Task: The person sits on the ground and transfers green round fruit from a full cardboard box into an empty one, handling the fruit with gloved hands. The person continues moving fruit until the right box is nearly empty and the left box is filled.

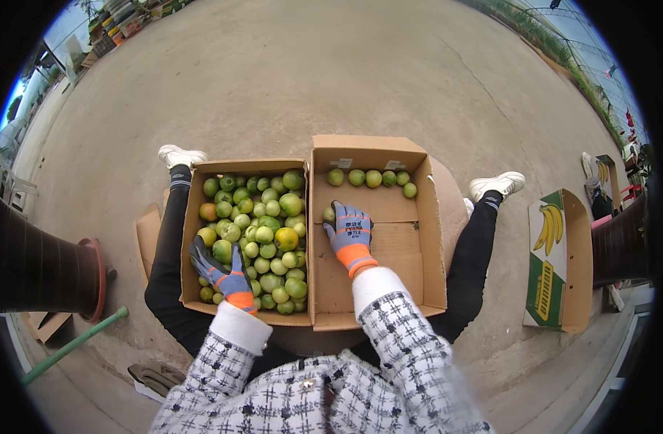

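Sitting with legs spread on the concrete floor [288, 79], the person has two open brown cardboard boxes side by side between the knees, and every place below is told from the shared middle wall where the two boxes touch. To the left of that wall lies the full cardboard box [193, 217], heaped with small round green fruits [266, 239], a few of them turning yellow-orange. To the right lies the nearly bare cardboard box [433, 239], with only a short row of five green fruits [373, 178] along its far end.

The right hand [349, 235], in a grey-blue glove with an orange cuff, sits just right of the wall, fingers [344, 214] pointing away from the body and bent slightly over one small green fruit [329, 214] that rests against the wall; whether they actually clasp it or merely touch it cannot be told. That fruit lies at the left edge of the fingertips, on the wall side, well short of the far row.

The left hand [219, 271], gloved the same, lies left of the wall on the near part of the heap, fingers spread wide across the fruits, nothing visibly lifted
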### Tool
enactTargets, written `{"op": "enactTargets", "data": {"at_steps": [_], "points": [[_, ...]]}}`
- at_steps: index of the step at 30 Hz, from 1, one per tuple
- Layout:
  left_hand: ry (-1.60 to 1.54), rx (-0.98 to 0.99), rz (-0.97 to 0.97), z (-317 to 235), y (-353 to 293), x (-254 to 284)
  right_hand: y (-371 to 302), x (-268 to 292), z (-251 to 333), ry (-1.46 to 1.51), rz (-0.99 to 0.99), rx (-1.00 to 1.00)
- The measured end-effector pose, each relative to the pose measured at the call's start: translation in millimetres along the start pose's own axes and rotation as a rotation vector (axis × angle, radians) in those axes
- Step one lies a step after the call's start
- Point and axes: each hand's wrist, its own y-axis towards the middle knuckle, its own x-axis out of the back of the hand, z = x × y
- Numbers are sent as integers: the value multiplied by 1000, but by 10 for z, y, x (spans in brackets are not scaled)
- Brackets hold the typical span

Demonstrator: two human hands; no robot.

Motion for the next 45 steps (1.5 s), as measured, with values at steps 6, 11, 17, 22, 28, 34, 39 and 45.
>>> {"op": "enactTargets", "data": {"at_steps": [6, 11, 17, 22, 28, 34, 39, 45], "points": [[15, -563, 183, -753, -22, -64, -26, 115, -8, 1211, -190, -43], [-48, -697, 362, -992, -157, -385, -203, 561, 244, 862, -230, 477], [49, -482, 290, -817, -129, -265, 1, 381, -48, 715, -469, 201], [44, -485, 204, -885, -174, -248, 437, 335, -637, 85, -403, -478], [-107, -845, 772, -1171, -362, -218, 636, 222, -979, -96, -100, -556], [-158, -805, 911, -1068, -418, -266, 761, 637, -992, 132, -13, -606], [-206, -818, 908, -1080, -424, -294, 583, 276, -1189, 97, -267, -431], [-225, -811, 878, -1092, -397, -300, 604, -186, -1045, 388, -355, -154]]}}
